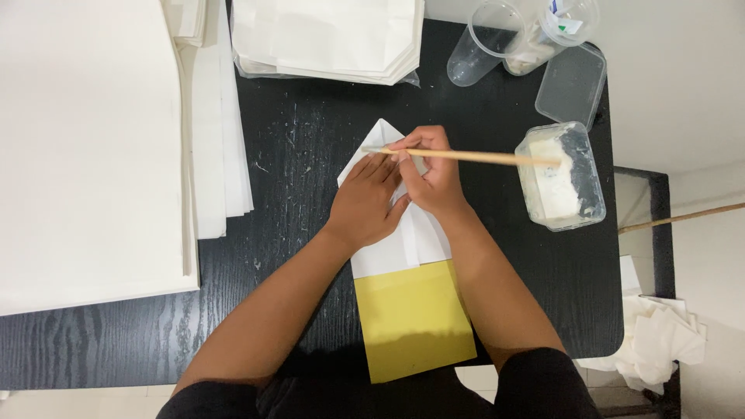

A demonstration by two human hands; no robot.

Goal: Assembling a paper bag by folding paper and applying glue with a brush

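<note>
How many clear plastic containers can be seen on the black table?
4: two cups at the top edge, an empty tub beside them, and a tub of white paste below it.

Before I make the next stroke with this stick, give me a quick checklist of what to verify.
1. Left hand flat on the folded white paper, pinning it: ok.
2. Right hand gripping the wooden stick: ok.
3. Stick's far end over the open tub of white paste, within reach: ok.
4. Paste on the stick's working tip: cannot tell, fingers hide it.
5. Yellow sheet lying under the white paper, near edge overhanging the black table: not ok.
</note>
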